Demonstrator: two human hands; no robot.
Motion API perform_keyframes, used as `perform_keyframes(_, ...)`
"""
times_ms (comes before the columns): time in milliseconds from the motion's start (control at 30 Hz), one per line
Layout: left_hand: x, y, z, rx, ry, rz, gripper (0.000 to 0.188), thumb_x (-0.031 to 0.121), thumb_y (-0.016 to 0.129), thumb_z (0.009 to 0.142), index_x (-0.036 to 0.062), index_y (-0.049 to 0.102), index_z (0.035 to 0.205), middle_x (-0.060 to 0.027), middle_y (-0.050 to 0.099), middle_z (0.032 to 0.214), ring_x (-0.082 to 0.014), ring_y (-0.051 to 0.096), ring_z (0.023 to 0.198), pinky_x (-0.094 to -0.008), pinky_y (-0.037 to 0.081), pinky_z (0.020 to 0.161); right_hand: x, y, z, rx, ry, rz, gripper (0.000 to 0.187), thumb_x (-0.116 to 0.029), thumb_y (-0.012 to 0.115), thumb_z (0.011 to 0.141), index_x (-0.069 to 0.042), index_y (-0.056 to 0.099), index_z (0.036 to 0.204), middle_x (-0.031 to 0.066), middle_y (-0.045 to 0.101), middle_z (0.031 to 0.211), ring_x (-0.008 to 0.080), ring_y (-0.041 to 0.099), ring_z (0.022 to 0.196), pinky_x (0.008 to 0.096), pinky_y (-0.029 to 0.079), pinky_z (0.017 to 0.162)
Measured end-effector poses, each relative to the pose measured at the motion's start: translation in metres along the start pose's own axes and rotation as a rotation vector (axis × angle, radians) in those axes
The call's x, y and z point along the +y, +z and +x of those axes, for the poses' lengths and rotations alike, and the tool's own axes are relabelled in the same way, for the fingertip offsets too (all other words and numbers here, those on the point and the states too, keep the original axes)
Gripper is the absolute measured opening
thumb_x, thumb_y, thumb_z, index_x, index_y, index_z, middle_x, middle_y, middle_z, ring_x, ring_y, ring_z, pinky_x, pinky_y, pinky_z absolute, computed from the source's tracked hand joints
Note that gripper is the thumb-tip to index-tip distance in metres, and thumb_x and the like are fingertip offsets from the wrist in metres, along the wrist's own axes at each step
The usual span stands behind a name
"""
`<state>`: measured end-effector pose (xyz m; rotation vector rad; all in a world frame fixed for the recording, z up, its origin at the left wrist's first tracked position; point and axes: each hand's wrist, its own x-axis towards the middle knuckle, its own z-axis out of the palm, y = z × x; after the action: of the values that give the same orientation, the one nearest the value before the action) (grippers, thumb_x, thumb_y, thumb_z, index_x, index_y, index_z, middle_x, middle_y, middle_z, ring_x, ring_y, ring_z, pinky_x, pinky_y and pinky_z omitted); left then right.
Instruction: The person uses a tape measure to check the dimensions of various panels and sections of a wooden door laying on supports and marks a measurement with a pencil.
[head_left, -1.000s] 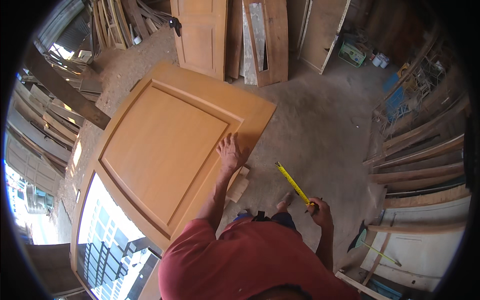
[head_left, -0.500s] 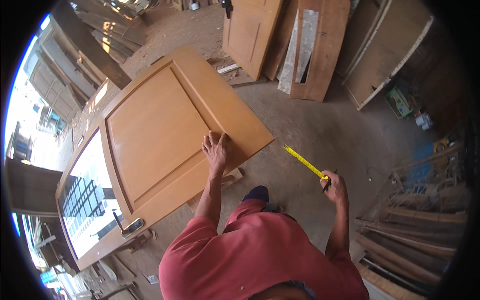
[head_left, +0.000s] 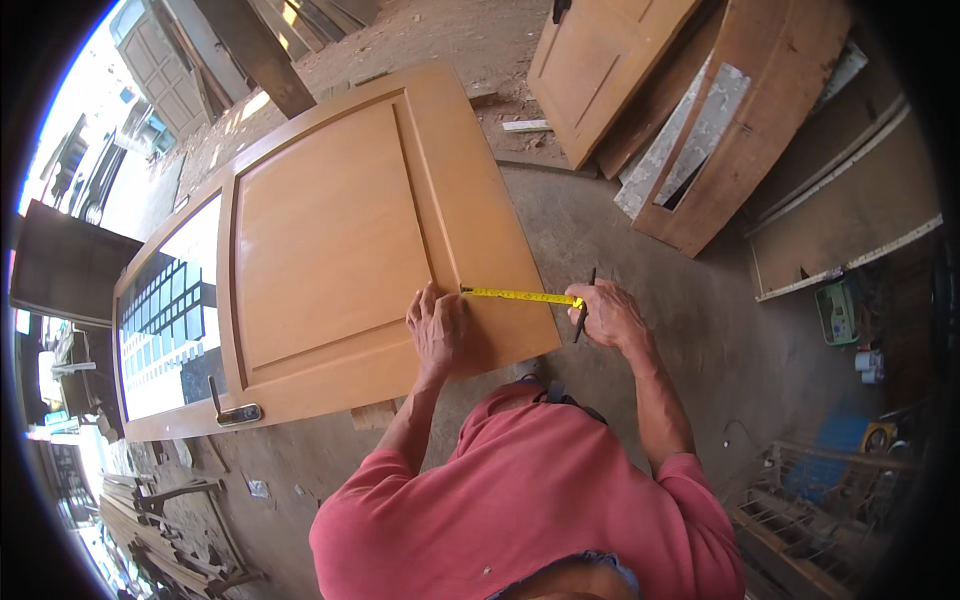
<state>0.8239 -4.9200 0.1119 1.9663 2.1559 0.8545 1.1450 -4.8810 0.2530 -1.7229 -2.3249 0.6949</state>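
Note:
A wooden door (head_left: 330, 230) with a raised panel, a glass pane and a metal lever handle (head_left: 238, 412) lies flat in front of me. My left hand (head_left: 434, 332) rests on it near the right end, fingers slightly bent and holding nothing. Closed round a tape measure (head_left: 520, 295), my right hand (head_left: 612, 315) is just past the door's right edge. Its yellow blade reaches left across the end rail, with its tip close to my left fingers. A thin dark stick, perhaps a pencil (head_left: 593, 278), also pokes out of my right hand. The tape's case is mostly hidden.
Another wooden door (head_left: 600, 70) and several boards (head_left: 740, 140) lean at the upper right. A green plastic container (head_left: 836, 312) stands at the far right, above a rack (head_left: 830, 470) near stacked timber. Wood scraps (head_left: 175, 520) lie on the floor at the lower left.
My right hand has moved up and left, bringing the extended blade from beside the door onto its end. My left hand stays on the door, fingers less spread. The view has turned.

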Motion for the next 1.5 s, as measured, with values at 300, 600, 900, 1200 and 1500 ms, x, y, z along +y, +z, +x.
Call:
perform_keyframes(300,0.022,0.001,0.034,0.092,-0.361,0.013,0.019,0.032,0.072,0.092,0.0165,0.077,0.103,-0.0233,0.039,0.159,-0.0458,0.035,0.14,-0.0613,0.025,0.113,0.018,-0.006,0.096,-0.184,-0.207,-0.06,0.032,-0.023,0.072,0.085,-0.008,0.072,0.113,0.0231,0.07,0.098,0.0407,0.065,0.102,0.05,0.051,0.091)
perform_keyframes(600,0.025,0.015,0.044,0.076,-0.44,0.069,0.022,0.036,0.074,0.091,0.0142,0.078,0.094,-0.0228,0.032,0.164,-0.0443,0.032,0.14,-0.0604,0.017,0.114,0.027,-0.004,0.131,-0.228,-0.254,-0.076,0.027,-0.023,0.075,0.087,-0.012,0.073,0.112,0.0202,0.07,0.098,0.0389,0.065,0.103,0.0482,0.052,0.092)
perform_keyframes(900,0.019,0.019,0.041,0.093,-0.424,0.088,0.021,0.034,0.075,0.089,0.0129,0.076,0.091,-0.0227,0.034,0.164,-0.0444,0.032,0.141,-0.0594,0.017,0.115,0.052,0.015,0.136,-0.224,-0.324,0.065,0.033,-0.023,0.073,0.088,-0.012,0.071,0.119,0.0188,0.067,0.102,0.0386,0.062,0.105,0.0477,0.049,0.096)
perform_keyframes(1200,0.02,0.018,0.041,0.131,-0.386,0.093,0.017,0.028,0.077,0.087,0.0116,0.075,0.089,-0.02,0.038,0.162,-0.0441,0.036,0.139,-0.0596,0.023,0.114,0.047,0.013,0.13,-0.162,-0.329,0.05,0.033,-0.02,0.071,0.089,-0.012,0.07,0.121,0.0188,0.067,0.109,0.0378,0.062,0.108,0.0472,0.05,0.096)
perform_keyframes(1500,0.017,0.018,0.041,0.107,-0.39,0.067,0.017,0.028,0.076,0.088,0.0107,0.074,0.091,-0.0223,0.036,0.163,-0.0448,0.033,0.141,-0.0603,0.02,0.115,0.045,0.016,0.126,-0.142,-0.326,0.035,0.034,-0.019,0.071,0.089,-0.012,0.069,0.123,0.0185,0.067,0.115,0.038,0.062,0.111,0.0463,0.05,0.1)
